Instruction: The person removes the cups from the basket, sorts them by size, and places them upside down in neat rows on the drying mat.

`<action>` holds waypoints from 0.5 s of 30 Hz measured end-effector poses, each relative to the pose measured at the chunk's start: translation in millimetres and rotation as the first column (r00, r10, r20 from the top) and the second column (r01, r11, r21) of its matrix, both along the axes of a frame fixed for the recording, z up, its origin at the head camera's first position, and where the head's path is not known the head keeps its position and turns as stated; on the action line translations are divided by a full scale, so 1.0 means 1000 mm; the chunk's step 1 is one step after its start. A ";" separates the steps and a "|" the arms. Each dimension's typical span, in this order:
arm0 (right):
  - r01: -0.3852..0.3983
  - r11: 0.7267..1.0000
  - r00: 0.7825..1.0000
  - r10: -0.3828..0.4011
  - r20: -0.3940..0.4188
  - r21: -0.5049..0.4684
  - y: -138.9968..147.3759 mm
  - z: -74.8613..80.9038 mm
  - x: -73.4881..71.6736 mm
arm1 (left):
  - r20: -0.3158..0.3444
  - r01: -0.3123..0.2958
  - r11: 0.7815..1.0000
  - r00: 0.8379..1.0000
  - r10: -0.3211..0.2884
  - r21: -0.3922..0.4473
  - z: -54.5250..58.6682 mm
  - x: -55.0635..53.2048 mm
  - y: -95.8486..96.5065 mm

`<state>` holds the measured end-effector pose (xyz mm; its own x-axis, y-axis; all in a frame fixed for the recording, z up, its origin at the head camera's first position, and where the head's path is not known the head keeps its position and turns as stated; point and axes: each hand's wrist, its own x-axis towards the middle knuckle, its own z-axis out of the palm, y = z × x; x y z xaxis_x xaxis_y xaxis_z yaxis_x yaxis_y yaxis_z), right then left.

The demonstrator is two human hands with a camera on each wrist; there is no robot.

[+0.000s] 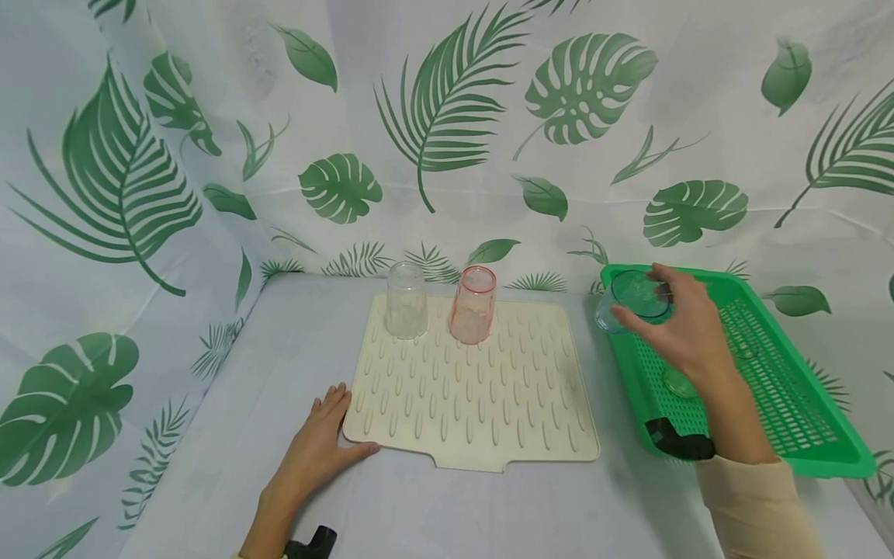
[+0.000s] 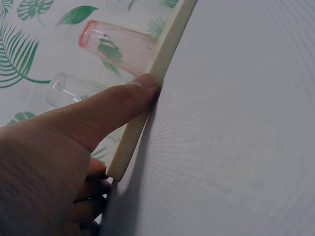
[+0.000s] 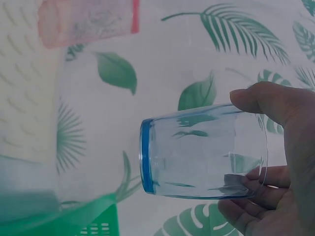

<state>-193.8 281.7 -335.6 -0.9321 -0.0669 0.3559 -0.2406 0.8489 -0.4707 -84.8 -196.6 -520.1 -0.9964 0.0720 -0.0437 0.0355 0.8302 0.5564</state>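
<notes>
My right hand (image 1: 680, 322) grips a clear, blue-tinted drinking glass (image 3: 202, 155) near one end, above the far left corner of the green basket (image 1: 831, 458). In the right wrist view, the glass's thick blue end points away from the palm. My left hand (image 1: 317, 435) rests at the near left corner of a cream ridged drying mat (image 1: 517, 388), thumb on its front edge and fingers along its side. A clear glass (image 1: 407, 303) and a pink glass (image 1: 472, 307) stand on the mat's far part.
Inside the basket lies a green-tinted glass (image 1: 679, 382), partly hidden by my right forearm. A pale cloth (image 1: 279, 341) covers the table, and a leaf-print curtain (image 1: 475, 210) hangs behind and at the left. The basket's raised wall stands right of the mat.
</notes>
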 end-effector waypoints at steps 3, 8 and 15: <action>-0.017 1.000 1.000 0.017 -0.009 0.006 -0.007 -0.001 0.004 | -0.005 0.005 1.000 1.000 -0.005 0.001 0.000 0.000 0.000; -0.058 0.998 0.998 0.058 -0.026 0.002 -0.017 -0.003 0.011 | -0.011 0.011 1.000 1.000 -0.011 0.002 0.001 0.000 0.000; -0.131 0.991 0.989 0.128 -0.067 -0.029 -0.031 -0.009 0.020 | -0.001 0.009 1.000 1.000 -0.009 0.002 0.002 0.001 0.001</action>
